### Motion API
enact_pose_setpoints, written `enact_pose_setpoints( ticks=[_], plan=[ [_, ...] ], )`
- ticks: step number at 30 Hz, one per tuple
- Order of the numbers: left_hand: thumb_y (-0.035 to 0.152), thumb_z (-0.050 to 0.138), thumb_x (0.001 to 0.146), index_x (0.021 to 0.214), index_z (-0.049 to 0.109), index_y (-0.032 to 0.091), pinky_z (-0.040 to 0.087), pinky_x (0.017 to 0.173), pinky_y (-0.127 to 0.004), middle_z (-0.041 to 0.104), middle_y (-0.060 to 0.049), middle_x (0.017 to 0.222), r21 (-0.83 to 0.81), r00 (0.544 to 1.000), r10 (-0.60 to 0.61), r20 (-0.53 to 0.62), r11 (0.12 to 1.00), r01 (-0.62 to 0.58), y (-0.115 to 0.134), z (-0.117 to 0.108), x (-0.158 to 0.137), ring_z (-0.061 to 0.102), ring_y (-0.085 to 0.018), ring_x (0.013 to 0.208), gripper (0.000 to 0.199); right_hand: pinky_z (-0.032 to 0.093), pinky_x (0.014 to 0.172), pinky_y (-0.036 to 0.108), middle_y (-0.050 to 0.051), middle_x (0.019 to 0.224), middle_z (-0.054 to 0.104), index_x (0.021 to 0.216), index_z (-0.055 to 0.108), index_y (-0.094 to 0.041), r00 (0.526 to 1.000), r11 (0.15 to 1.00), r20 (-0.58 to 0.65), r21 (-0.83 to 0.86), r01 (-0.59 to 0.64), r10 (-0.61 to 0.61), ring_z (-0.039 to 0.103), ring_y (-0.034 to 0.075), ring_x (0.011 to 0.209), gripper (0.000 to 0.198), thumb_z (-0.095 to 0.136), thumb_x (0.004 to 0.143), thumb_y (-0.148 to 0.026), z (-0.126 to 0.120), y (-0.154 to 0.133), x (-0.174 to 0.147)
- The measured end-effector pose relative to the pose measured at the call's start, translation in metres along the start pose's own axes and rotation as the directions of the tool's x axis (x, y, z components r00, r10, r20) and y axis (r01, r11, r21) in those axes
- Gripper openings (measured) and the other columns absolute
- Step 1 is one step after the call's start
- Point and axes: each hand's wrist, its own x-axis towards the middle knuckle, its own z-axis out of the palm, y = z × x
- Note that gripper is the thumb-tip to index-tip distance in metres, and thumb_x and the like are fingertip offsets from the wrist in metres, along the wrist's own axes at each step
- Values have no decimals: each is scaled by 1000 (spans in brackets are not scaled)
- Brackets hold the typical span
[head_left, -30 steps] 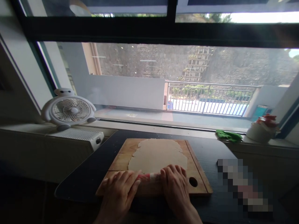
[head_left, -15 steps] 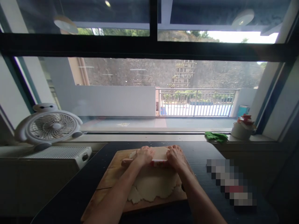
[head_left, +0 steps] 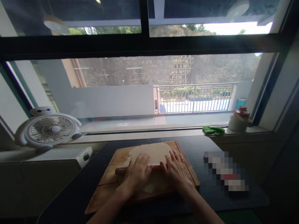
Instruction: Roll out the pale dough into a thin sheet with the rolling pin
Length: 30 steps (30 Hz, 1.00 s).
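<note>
A wide, thin sheet of dough (head_left: 151, 152) lies on a wooden cutting board (head_left: 106, 175). Across it runs a rolling pin (head_left: 120, 170), mostly covered by my hands. The palm of my left hand (head_left: 139, 169) rests flat over the pin's left part, fingers stretched forward. Over the right part lies my right hand (head_left: 174, 166), its fingers spread and pointing away from me. Both hands press from above without wrapping round the pin. Some of the dough's near edge shows between my forearms.
The board sits on a dark table (head_left: 198, 149). A blurred-out item (head_left: 225, 172) lies at the right. A white fan (head_left: 54, 129) stands at the left. On the windowsill are a green cloth (head_left: 213, 130) and a white container (head_left: 238, 123).
My hands and the rolling pin have come back toward me over the dough, baring its far part. My fingers have straightened from curled to stretched out. The view has shifted slightly.
</note>
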Motion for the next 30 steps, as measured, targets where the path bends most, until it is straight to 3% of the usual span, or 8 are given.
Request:
enact_pose_setpoints(
  ticks=[5,9,15,18,21,25,28,30],
  plan=[
    [35,30,93,125,53,23,25,104,-50,51,-6,133,-26,971,-205,124,977,209,-21,12,82,36,-25,129,42,30,99,47,11,117,59,99,63,-16,996,997,32,-5,-79,79,47,24,117,40,35,93,-43,7,8,81],
    [35,27,93,110,62,22,36,95,-44,61,-7,119,-38,964,-250,96,966,254,-29,17,103,47,-24,119,41,33,97,43,7,114,60,99,62,-17,999,999,27,2,-43,43,50,20,112,35,39,92,-43,8,11,98],
    [36,32,93,112,62,24,32,100,-43,61,-6,119,-65,992,-86,-92,995,80,-11,12,28,50,-24,115,37,24,103,37,4,118,60,98,64,-25,995,995,45,35,90,-92,40,20,124,41,26,95,-39,3,3,32],
    [37,33,93,132,46,24,27,105,-45,51,-5,132,-53,993,-19,-113,999,13,-2,9,-15,42,-24,124,43,17,108,39,4,130,52,121,54,-24,992,992,27,44,119,-121,31,21,131,43,25,95,-40,2,-1,-3],
    [37,33,93,139,35,25,25,107,-44,44,-4,139,-46,995,46,-87,998,-51,-2,7,-28,37,-22,129,48,12,110,40,6,142,39,134,41,-23,991,991,13,29,131,-131,22,22,135,48,27,94,-45,3,-3,-12],
    [38,31,93,127,52,24,25,106,-46,50,-6,134,-46,997,-71,-24,997,69,-12,7,15,38,-25,128,43,17,107,44,10,137,44,117,58,-22,998,999,63,-17,30,-29,29,25,132,45,27,94,-44,4,-6,26],
    [38,31,91,115,61,24,30,101,-47,56,-8,128,-60,969,-199,144,976,210,-26,12,69,42,-27,124,41,32,99,46,11,120,57,100,63,-18,995,999,95,-36,-26,30,46,24,117,38,34,94,-41,9,-3,73],
    [41,33,89,110,63,23,37,94,-47,61,-10,120,-69,942,-237,238,963,259,-37,17,98,49,-28,116,41,41,91,44,8,113,58,104,60,-17,991,998,122,-44,-49,54,54,20,105,31,45,91,-41,13,2,98]
  ],
)
